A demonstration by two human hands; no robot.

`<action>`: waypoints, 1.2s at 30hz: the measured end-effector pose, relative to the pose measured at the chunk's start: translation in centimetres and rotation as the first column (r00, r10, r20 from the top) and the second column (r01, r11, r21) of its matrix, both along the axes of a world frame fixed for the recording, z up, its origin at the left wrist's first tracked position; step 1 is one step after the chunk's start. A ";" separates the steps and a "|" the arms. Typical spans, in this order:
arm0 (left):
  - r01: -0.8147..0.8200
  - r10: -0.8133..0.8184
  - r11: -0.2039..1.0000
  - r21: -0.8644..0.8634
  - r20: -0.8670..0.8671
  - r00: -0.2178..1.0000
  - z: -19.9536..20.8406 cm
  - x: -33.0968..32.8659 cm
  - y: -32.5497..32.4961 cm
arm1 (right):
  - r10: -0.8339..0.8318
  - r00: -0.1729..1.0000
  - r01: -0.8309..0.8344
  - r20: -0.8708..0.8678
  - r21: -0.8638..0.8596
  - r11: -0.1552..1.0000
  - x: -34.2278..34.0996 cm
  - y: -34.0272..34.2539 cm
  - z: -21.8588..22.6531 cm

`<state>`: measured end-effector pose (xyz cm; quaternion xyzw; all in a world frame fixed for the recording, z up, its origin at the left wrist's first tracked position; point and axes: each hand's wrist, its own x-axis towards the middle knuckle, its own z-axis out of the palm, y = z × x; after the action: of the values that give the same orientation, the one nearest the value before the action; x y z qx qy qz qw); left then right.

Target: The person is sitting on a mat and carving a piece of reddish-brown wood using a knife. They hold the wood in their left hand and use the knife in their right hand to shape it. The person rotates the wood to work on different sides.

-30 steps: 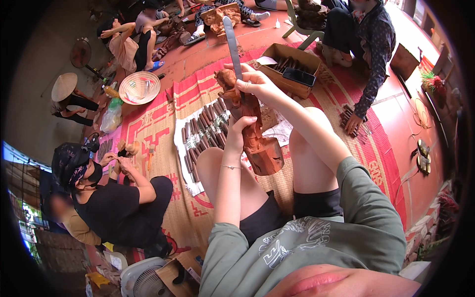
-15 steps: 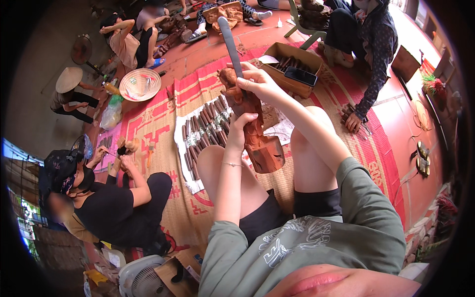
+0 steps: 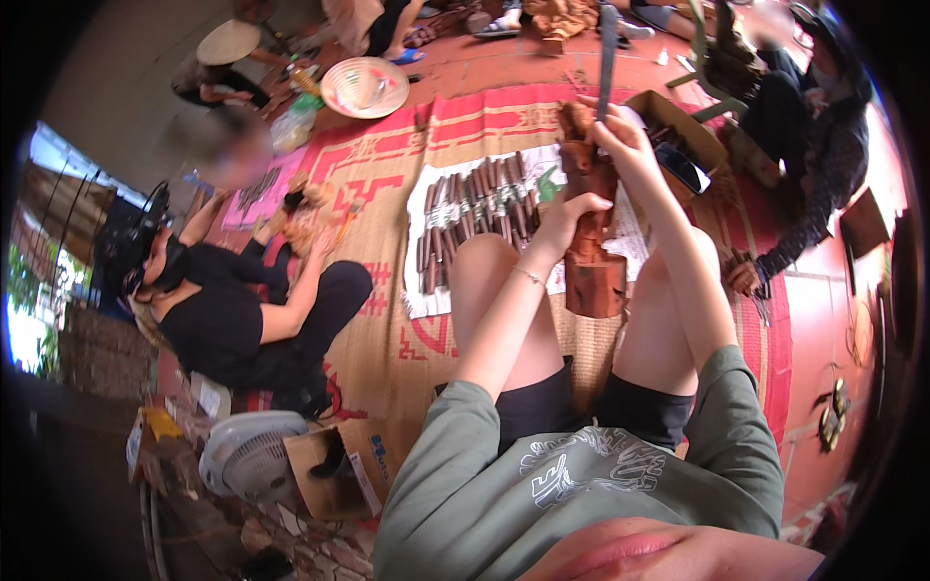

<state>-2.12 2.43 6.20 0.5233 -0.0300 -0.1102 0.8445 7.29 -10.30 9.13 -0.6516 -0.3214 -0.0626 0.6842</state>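
Note:
Above the gap between my knees stands a reddish-brown wooden carved figure (image 3: 587, 172), roughly upright on its blocky base. Its middle is in the grip of my left hand (image 3: 562, 227), thumb across the front. My right hand (image 3: 626, 141) is closed round a long, flat, dark grey file (image 3: 607, 63), which points up and away beside the figure's top. The file's lower end is hidden in that hand. Beyond my left knee, several tools with brown handles (image 3: 475, 215) lie in rows on a white cloth (image 3: 418, 290).
A cardboard box (image 3: 715, 145) of tools, a phone (image 3: 684, 170) on it, stands right of the figure. A red-patterned straw mat (image 3: 383, 334) spreads beneath. One person (image 3: 218, 300) works at left, another (image 3: 819, 165) at right. A conical hat (image 3: 364, 87) and a fan (image 3: 250, 455) lie farther off.
The view has swung, so the surroundings sit differently in it. The figure and file have turned from leaning left to nearly upright; both hands keep their grips.

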 end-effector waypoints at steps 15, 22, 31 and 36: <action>-0.142 0.140 0.990 -0.001 0.144 0.980 -0.2 -0.8 1.4 | 0.213 0.963 -0.208 -0.165 0.048 0.977 0.0 1.7 -0.5; -0.106 0.113 0.993 -0.052 0.144 0.983 -0.1 -0.6 1.8 | 0.281 0.924 -0.254 -0.258 0.133 0.958 -0.6 2.5 0.5; -0.172 0.186 0.978 -0.114 0.129 0.974 0.5 -0.9 2.5 | 0.263 0.914 -0.246 -0.309 0.092 0.965 -0.2 3.8 0.4; -0.183 0.187 0.982 -0.043 0.137 0.973 0.5 -0.8 2.6 | 0.243 0.970 -0.243 0.004 -0.017 0.970 -0.3 3.7 0.7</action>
<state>-2.95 5.04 6.72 0.5174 -0.0422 0.0064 0.8547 7.03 -6.60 9.86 -0.6130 -0.4012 0.0222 0.6803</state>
